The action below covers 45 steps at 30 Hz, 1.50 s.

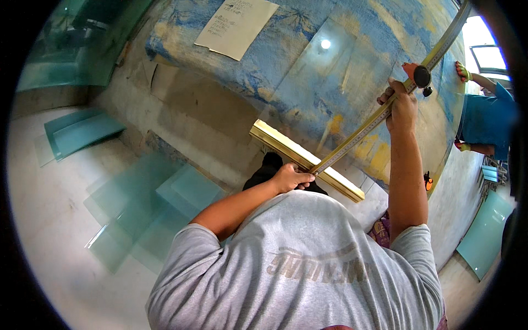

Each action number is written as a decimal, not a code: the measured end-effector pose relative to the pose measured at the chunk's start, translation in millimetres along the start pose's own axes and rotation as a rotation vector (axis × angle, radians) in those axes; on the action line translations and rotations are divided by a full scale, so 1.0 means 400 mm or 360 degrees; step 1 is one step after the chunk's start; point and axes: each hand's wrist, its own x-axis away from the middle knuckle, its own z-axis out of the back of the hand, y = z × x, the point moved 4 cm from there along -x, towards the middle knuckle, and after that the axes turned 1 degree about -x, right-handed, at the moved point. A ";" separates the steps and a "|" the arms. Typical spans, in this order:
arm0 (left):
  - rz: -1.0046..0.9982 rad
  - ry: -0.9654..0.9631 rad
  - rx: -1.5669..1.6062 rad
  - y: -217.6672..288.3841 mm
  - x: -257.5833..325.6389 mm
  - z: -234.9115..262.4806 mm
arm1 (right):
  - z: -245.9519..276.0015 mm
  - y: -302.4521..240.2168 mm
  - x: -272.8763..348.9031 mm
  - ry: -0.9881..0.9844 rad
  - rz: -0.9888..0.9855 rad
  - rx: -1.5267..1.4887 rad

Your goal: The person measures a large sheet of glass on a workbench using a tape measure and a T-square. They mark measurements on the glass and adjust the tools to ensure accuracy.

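A large T-square, with a long metal ruler [355, 139] and a gold crossbar [344, 186], lies slantwise over the near table edge. My left hand [290, 177] is closed round the joint of ruler and crossbar, close to my body. Further along, my right hand [402, 107] grips the ruler, its fingers wrapped round it. Just beyond that hand an orange and black sliding piece [418, 75] sits on the ruler. Under the ruler's left side, a clear glass sheet [313, 63] rests on the blue, worn table covering [187, 30].
Handwritten paper [236, 27] lies at the far left of the table. Glass panes [137, 206] overlap on the floor at left, with more panes [85, 132] behind. A small orange tool [428, 181] is at the right table edge. A co-worker in blue [487, 121] stands at right.
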 end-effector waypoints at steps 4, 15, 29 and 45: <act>-0.0190 0.0077 0.0072 0.002 0.001 0.014 | 0.010 0.018 -0.066 -0.0227 0.0164 0.0111; -0.0305 0.0625 0.0188 0.174 0.112 0.202 | -0.271 0.163 -0.306 -0.0359 0.0097 0.0811; -0.0190 0.0747 0.0208 0.297 0.153 0.288 | -0.403 0.240 -0.394 -0.0239 0.0117 0.1523; -0.0126 0.0733 0.0140 0.294 0.131 0.317 | -0.437 0.220 -0.388 -0.0365 0.0106 0.1803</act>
